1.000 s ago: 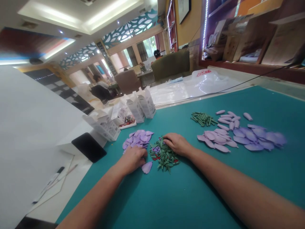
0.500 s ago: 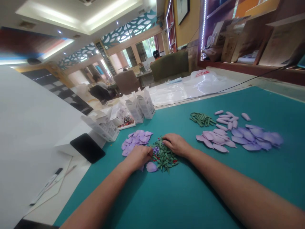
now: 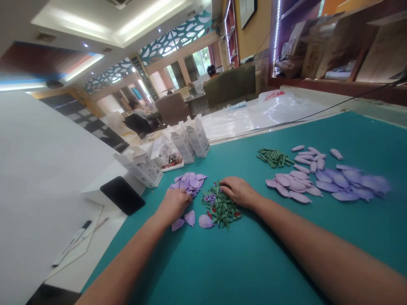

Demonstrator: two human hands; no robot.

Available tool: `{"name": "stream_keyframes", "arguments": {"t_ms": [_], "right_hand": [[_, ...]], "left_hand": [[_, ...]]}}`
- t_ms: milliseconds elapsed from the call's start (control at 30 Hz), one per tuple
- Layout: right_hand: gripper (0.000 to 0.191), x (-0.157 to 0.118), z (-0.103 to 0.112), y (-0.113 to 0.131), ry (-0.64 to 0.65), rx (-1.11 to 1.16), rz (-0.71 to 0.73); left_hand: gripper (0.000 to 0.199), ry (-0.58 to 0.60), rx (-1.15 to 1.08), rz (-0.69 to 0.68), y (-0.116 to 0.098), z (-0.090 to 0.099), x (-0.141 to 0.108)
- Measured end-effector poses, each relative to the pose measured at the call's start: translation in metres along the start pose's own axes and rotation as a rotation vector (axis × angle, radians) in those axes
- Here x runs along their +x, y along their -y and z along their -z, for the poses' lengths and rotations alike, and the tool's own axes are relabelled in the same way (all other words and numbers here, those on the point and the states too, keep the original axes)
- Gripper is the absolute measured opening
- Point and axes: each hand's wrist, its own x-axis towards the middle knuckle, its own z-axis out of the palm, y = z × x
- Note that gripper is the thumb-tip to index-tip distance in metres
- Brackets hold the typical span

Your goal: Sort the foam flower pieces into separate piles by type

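My left hand (image 3: 174, 205) rests at the lower edge of a pile of purple petals (image 3: 190, 182), its fingers curled down against them; what they hold, if anything, is hidden. My right hand (image 3: 239, 192) is at the upper right of a heap of small green star-shaped pieces (image 3: 223, 212), fingers bent over its edge and fingertips partly hidden. Purple rings (image 3: 210, 198) and red bits lie in that heap. Between the hands and nearer to me lie loose petals, one beside the heap (image 3: 206, 221) and two under my left hand (image 3: 190, 217).
On the green mat (image 3: 241, 262), green sticks (image 3: 275, 158), pink buds (image 3: 313, 166), pink petals (image 3: 294, 185) and violet petals (image 3: 346, 184) lie at right. White boxes (image 3: 199, 137) and a black phone-like slab (image 3: 122, 195) stand at left. A person sits far behind.
My left hand has moved left from the green heap to the purple petals, uncovering the rings and loose petals. My right hand stays at the heap. The view has shifted slightly.
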Motion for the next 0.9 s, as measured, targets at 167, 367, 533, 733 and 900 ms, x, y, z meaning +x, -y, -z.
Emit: {"name": "stream_keyframes", "arguments": {"t_ms": [167,367,533,733,900], "right_hand": [[0.028,0.0,0.0,0.0,0.006,0.006,-0.005],[0.026,0.001,-0.001,-0.002,0.001,-0.002,0.006],[0.026,0.001,-0.001,-0.002,-0.005,-0.024,0.014],[0.026,0.0,0.0,0.0,-0.013,-0.023,0.017],[0.026,0.002,-0.002,-0.002,-0.01,-0.023,0.001]], "left_hand": [[0.019,-0.022,0.098,0.023,-0.009,-0.002,0.002],[0.023,-0.034,0.157,0.019,-0.019,-0.001,0.005],[0.024,-0.059,0.126,-0.01,-0.038,0.0,0.015],[0.02,-0.074,-0.003,-0.024,-0.044,0.004,0.024],[0.012,0.021,-0.157,-0.061,-0.036,0.01,0.006]]}}
